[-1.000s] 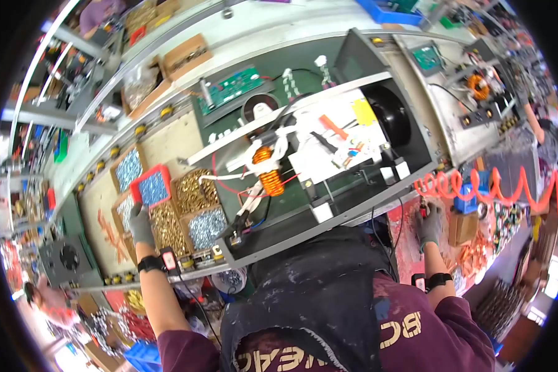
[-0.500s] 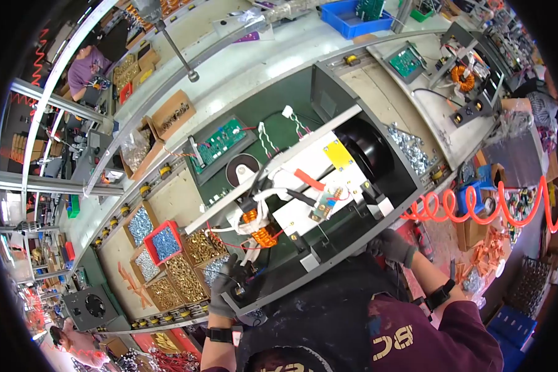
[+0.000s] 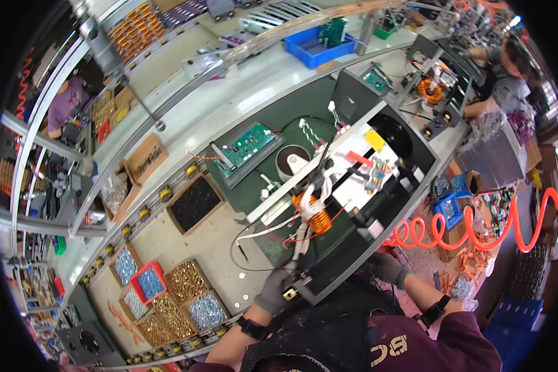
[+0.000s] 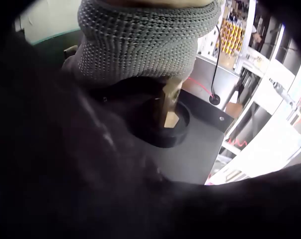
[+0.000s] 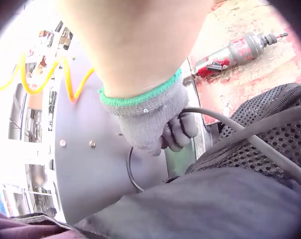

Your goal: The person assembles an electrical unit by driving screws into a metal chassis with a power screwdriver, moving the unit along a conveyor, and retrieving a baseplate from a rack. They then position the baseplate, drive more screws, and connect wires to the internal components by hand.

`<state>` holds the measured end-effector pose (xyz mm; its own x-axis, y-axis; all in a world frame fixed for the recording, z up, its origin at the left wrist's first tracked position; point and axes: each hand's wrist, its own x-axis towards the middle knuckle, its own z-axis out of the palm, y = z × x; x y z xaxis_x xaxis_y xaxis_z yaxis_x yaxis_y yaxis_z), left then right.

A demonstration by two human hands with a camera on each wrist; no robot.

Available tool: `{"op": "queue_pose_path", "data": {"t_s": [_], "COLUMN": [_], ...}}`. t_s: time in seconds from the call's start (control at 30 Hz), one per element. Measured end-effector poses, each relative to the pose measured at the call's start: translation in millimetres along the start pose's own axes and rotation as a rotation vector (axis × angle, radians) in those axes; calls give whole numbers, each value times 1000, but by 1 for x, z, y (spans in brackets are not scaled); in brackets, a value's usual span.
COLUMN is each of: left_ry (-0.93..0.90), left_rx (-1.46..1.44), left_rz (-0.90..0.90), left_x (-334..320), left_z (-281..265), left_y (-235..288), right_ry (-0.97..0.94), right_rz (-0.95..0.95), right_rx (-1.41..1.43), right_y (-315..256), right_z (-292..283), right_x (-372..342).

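A grey metal chassis [image 3: 353,263] lies tilted across the view, holding an orange-wound coil [image 3: 319,221], white cables and a white board. My gloved left hand [image 3: 274,292] grips its near left corner; in the left wrist view the glove [image 4: 138,47] is beside a brass terminal [image 4: 170,109] on a round black base. At the near long side is my gloved right hand [image 3: 387,270], partly hidden. The right wrist view shows the right glove [image 5: 158,122] with curled fingers at the edge of the grey panel [image 5: 100,174], a dark cable [image 5: 210,113] passing by them.
Left of the chassis are bins of brass screws [image 3: 186,280] and silver screws [image 3: 207,310], plus a bin of black parts [image 3: 195,203]. Behind stands a circuit board [image 3: 248,149]. A red coiled hose [image 3: 471,239] hangs at right; a powered tool [image 5: 235,54] lies on the red-stained surface.
My left hand has left the screw bins and my right hand the tool; both are at the chassis. The chassis has shifted right, away from the bins, and turned, uncovering the bin of black parts.
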<state>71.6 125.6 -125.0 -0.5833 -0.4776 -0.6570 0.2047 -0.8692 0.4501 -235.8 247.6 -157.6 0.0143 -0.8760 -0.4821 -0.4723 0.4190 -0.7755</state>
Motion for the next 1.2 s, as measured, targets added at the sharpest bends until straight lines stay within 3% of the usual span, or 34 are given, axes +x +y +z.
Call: {"op": "queue_pose_path", "data": {"t_s": [0.03, 0.07, 0.1, 0.17, 0.2, 0.23, 0.37, 0.4, 0.47, 0.57, 0.6, 0.63, 0.7, 0.73, 0.77, 0.83, 0.9, 0.97, 1.0, 1.03, 1.07, 1.1, 1.13, 1.17, 1.2], "left_ry": [-9, -170, -187, -104, -85, -78, -327, -303, -258, 2, -54, -81, 54, 219, 306, 457, 748, 1151, 1339, 1424, 1558, 1615, 1748, 1714, 1883], "left_rx": [42, -90, -73, -155, -97, -200, -254, -194, -156, 893, 901, 921, 721, 857, 836, 426, 298, 672, 604, 834, 759, 460, 452, 253, 733], "left_rz": [-81, -83, -94, -124, -47, -144, -95, -114, -99, 342, 483, 622, 455, 667, 671, 476, 487, 320, 205, 227, 159, 96, 191, 418, 232], "left_x": [4, 37, 58, 85, 101, 113, 167, 179, 196, 210, 205, 192, 152, 150, 127, 63, -3, -91, -140, -153, -192, -254, -302, -334, -370], "left_z": [28, 25, 24, 44, 50, 63, 104, 112, 129, 126, 111, 88, 43, 4, -34, -106, -189, -268, -292, -386, -443, -445, -470, -542, -626], "left_y": [13, 4, -7, -14, -21, -19, -34, -35, -39, -37, -36, -34, -21, -28, -23, -11, -10, -2, 8, -22, -25, -2, 7, -9, -29], "right_ry": [27, 37, 44, 88, 106, 116, 120, 138, 95, -23, 25, 54, -50, -108, -147, -271, -251, -199, -219, -196, -192, -186, -147, -144, -142], "right_rz": [3, 44, 87, 160, 190, 216, 239, 126, 131, 83, 5, -96, -190, -179, -160, -24, -168, -226, -171, -172, -185, -193, -259, -287, -240], "right_rx": [6, 0, -5, 33, 107, 176, 278, 171, 159, 85, -17, -104, -69, -40, -14, 50, -136, -232, -227, -236, -273, -309, -356, -434, -463], "right_y": [1, -2, -5, -1, 8, 17, 35, 55, 29, -17, -8, -1, -1, -18, -34, -33, -41, -55, -100, -124, -136, -145, -157, -161, -181], "right_z": [-5, -11, -16, -18, -17, -16, -8, -1, -7, -17, -16, -11, -6, 0, 6, 13, 26, 43, 61, 79, 95, 113, 138, 156, 184], "right_x": [-5, -11, -18, -30, -33, -34, -34, -31, -25, -16, -14, -4, 12, 19, 25, 45, 69, 91, 87, 88, 93, 98, 99, 103, 98]}}
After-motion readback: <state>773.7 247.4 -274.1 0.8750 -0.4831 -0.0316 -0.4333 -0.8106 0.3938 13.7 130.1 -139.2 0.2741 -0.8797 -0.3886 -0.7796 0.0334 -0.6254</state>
